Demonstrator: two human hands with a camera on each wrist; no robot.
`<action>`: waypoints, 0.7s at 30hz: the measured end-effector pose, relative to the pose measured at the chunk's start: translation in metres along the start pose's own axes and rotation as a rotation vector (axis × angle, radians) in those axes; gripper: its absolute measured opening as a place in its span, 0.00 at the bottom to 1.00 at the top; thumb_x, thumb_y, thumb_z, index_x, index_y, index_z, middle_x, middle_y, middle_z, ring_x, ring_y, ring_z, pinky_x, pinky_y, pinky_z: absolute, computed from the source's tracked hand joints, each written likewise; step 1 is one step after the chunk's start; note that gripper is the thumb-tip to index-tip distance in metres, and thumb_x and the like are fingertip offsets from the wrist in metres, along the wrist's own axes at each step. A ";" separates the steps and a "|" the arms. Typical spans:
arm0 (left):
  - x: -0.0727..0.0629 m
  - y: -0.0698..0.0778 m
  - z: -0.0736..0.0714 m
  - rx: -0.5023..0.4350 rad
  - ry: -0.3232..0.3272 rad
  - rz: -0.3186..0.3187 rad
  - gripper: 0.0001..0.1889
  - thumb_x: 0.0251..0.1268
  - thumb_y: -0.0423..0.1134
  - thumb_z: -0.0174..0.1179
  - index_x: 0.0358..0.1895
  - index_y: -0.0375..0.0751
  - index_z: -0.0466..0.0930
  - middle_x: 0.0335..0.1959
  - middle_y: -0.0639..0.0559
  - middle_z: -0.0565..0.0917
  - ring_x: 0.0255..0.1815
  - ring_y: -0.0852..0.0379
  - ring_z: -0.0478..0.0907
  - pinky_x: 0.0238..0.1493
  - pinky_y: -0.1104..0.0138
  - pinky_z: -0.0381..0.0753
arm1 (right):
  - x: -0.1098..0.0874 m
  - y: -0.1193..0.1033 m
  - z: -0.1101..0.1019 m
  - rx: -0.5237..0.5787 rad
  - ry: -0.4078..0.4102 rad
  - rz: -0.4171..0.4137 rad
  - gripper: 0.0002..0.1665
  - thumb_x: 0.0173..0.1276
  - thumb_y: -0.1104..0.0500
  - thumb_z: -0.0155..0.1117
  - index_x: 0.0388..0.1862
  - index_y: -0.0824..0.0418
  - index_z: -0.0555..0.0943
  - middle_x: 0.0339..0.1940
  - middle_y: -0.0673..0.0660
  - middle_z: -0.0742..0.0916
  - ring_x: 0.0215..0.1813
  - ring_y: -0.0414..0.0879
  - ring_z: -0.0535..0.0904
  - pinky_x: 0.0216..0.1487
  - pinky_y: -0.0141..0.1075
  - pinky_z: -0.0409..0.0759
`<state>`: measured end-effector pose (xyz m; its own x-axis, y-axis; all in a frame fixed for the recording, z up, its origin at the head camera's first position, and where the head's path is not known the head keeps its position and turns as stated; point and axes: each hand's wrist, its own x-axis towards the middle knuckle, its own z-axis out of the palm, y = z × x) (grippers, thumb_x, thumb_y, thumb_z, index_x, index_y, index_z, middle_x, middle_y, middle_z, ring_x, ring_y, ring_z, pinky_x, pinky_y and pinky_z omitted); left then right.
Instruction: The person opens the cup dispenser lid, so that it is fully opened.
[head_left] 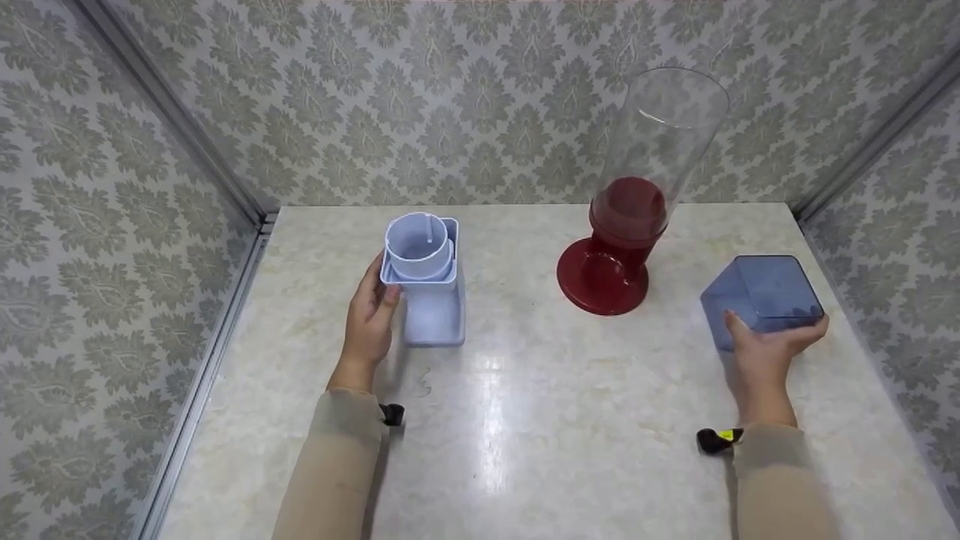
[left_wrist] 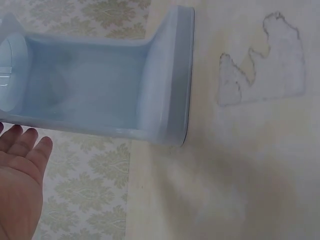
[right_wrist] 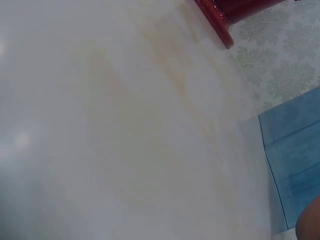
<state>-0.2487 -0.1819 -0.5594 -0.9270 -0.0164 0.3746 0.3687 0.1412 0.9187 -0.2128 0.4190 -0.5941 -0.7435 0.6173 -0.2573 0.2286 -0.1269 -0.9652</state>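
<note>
Right hand, grasping a translucent blue box at the pale table's right side. Left hand, gripping a light-blue stand toward the left. Farther, between them: red stand, upright, bearing a clear cylinder. Patterned wall behind.

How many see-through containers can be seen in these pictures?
2: the tall clear cylinder on the glossy red round-footed stand, and the translucent blue rectangular box gripped by the right hand.

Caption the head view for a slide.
Left hand holding a pale blue stand, right hand gripping a translucent blue container, a red-based clear cylinder between them.
</note>
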 end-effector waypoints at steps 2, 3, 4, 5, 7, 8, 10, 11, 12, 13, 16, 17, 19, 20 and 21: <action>0.001 -0.001 -0.001 0.011 0.002 0.004 0.31 0.90 0.32 0.53 0.88 0.27 0.60 0.89 0.31 0.68 0.90 0.33 0.66 0.86 0.75 0.68 | 0.000 0.000 0.000 -0.007 -0.001 0.005 0.90 0.70 0.51 0.85 0.89 0.30 0.13 0.93 0.42 0.23 0.96 0.36 0.26 0.97 0.40 0.51; 0.001 -0.001 -0.002 0.014 0.003 0.007 0.31 0.90 0.32 0.53 0.88 0.26 0.60 0.88 0.30 0.68 0.90 0.33 0.66 0.86 0.75 0.68 | 0.000 -0.001 -0.001 -0.012 -0.002 0.007 0.90 0.70 0.51 0.85 0.89 0.30 0.13 0.93 0.42 0.23 0.96 0.36 0.25 0.97 0.40 0.50; 0.001 -0.002 -0.002 0.014 0.003 0.008 0.31 0.90 0.32 0.53 0.88 0.26 0.60 0.88 0.30 0.68 0.90 0.33 0.66 0.86 0.75 0.68 | 0.000 -0.001 -0.001 -0.016 -0.003 0.008 0.90 0.70 0.50 0.85 0.88 0.30 0.13 0.93 0.42 0.23 0.96 0.36 0.25 0.97 0.40 0.50; 0.001 -0.002 -0.002 0.014 0.005 0.008 0.31 0.90 0.32 0.53 0.88 0.26 0.60 0.88 0.30 0.68 0.90 0.33 0.66 0.86 0.75 0.68 | 0.000 -0.001 -0.001 -0.021 -0.003 0.009 0.90 0.70 0.50 0.85 0.88 0.30 0.13 0.93 0.42 0.23 0.96 0.36 0.25 0.97 0.40 0.49; 0.000 -0.002 -0.002 0.015 0.005 0.005 0.31 0.91 0.33 0.53 0.88 0.26 0.60 0.88 0.30 0.68 0.90 0.33 0.66 0.87 0.74 0.68 | 0.000 -0.001 -0.001 -0.036 0.001 0.010 0.90 0.70 0.49 0.85 0.89 0.30 0.13 0.93 0.42 0.23 0.96 0.37 0.25 0.98 0.41 0.47; 0.000 -0.002 -0.001 0.008 0.003 0.001 0.31 0.91 0.33 0.53 0.88 0.26 0.60 0.88 0.30 0.68 0.90 0.33 0.66 0.87 0.74 0.68 | -0.001 -0.001 -0.001 -0.037 0.003 0.008 0.90 0.70 0.49 0.85 0.89 0.30 0.13 0.93 0.42 0.23 0.96 0.37 0.25 0.98 0.41 0.47; -0.001 -0.003 -0.001 -0.002 0.000 -0.008 0.32 0.91 0.34 0.52 0.88 0.26 0.59 0.89 0.29 0.67 0.91 0.33 0.65 0.87 0.75 0.67 | -0.001 0.000 -0.001 -0.036 0.006 0.008 0.90 0.71 0.49 0.85 0.89 0.30 0.13 0.93 0.42 0.23 0.96 0.36 0.25 0.98 0.41 0.48; -0.001 -0.004 -0.001 -0.005 -0.002 -0.011 0.32 0.91 0.34 0.52 0.88 0.26 0.59 0.89 0.29 0.67 0.91 0.33 0.65 0.87 0.75 0.67 | -0.001 0.000 -0.001 -0.037 0.008 0.009 0.89 0.71 0.49 0.85 0.89 0.30 0.13 0.93 0.42 0.23 0.96 0.36 0.26 0.98 0.41 0.48; -0.001 -0.004 -0.001 -0.007 -0.004 -0.014 0.32 0.91 0.34 0.52 0.88 0.26 0.59 0.89 0.30 0.67 0.91 0.33 0.65 0.87 0.75 0.67 | -0.002 0.000 -0.001 -0.035 0.009 0.008 0.89 0.71 0.50 0.85 0.89 0.30 0.13 0.93 0.42 0.23 0.96 0.36 0.26 0.98 0.41 0.49; -0.002 -0.004 0.000 -0.011 -0.003 -0.014 0.31 0.91 0.33 0.51 0.88 0.26 0.59 0.89 0.30 0.67 0.91 0.34 0.65 0.86 0.75 0.68 | -0.002 0.000 -0.001 -0.034 0.010 0.007 0.89 0.71 0.50 0.85 0.89 0.30 0.13 0.93 0.42 0.24 0.96 0.36 0.26 0.97 0.41 0.49; -0.002 -0.003 0.000 -0.005 0.002 -0.007 0.31 0.91 0.33 0.52 0.88 0.25 0.59 0.89 0.30 0.67 0.91 0.34 0.66 0.86 0.75 0.68 | -0.003 -0.001 0.000 -0.039 0.020 -0.012 0.89 0.70 0.51 0.85 0.90 0.32 0.15 0.94 0.43 0.25 0.96 0.37 0.28 0.97 0.41 0.49; -0.002 -0.003 0.000 -0.002 0.003 -0.003 0.31 0.91 0.33 0.52 0.88 0.25 0.60 0.89 0.30 0.67 0.90 0.34 0.66 0.86 0.75 0.68 | -0.003 -0.001 0.000 -0.046 0.025 -0.021 0.89 0.70 0.51 0.85 0.90 0.33 0.15 0.94 0.44 0.26 0.96 0.37 0.28 0.98 0.41 0.48; -0.001 -0.002 0.000 0.006 0.005 0.005 0.31 0.91 0.34 0.52 0.88 0.26 0.60 0.89 0.30 0.68 0.91 0.34 0.66 0.87 0.75 0.68 | -0.003 -0.001 0.000 -0.049 0.039 -0.046 0.89 0.69 0.52 0.86 0.91 0.37 0.17 0.95 0.45 0.27 0.96 0.38 0.29 0.98 0.40 0.46; -0.002 -0.001 0.000 0.016 0.004 0.006 0.31 0.91 0.35 0.52 0.88 0.27 0.60 0.89 0.32 0.68 0.91 0.35 0.66 0.88 0.73 0.67 | -0.003 0.000 0.000 -0.055 0.047 -0.054 0.89 0.68 0.52 0.87 0.92 0.38 0.18 0.95 0.46 0.28 0.97 0.38 0.30 0.98 0.40 0.45; -0.002 -0.001 0.000 0.027 0.004 0.010 0.31 0.91 0.36 0.52 0.89 0.28 0.61 0.89 0.33 0.67 0.91 0.36 0.65 0.89 0.71 0.66 | -0.003 0.000 0.000 -0.059 0.056 -0.061 0.89 0.68 0.52 0.87 0.92 0.39 0.19 0.96 0.46 0.28 0.97 0.38 0.30 0.98 0.40 0.45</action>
<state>-0.2475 -0.1816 -0.5607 -0.9231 -0.0187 0.3842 0.3758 0.1685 0.9112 -0.2102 0.4173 -0.5934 -0.7215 0.6649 -0.1932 0.2213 -0.0429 -0.9743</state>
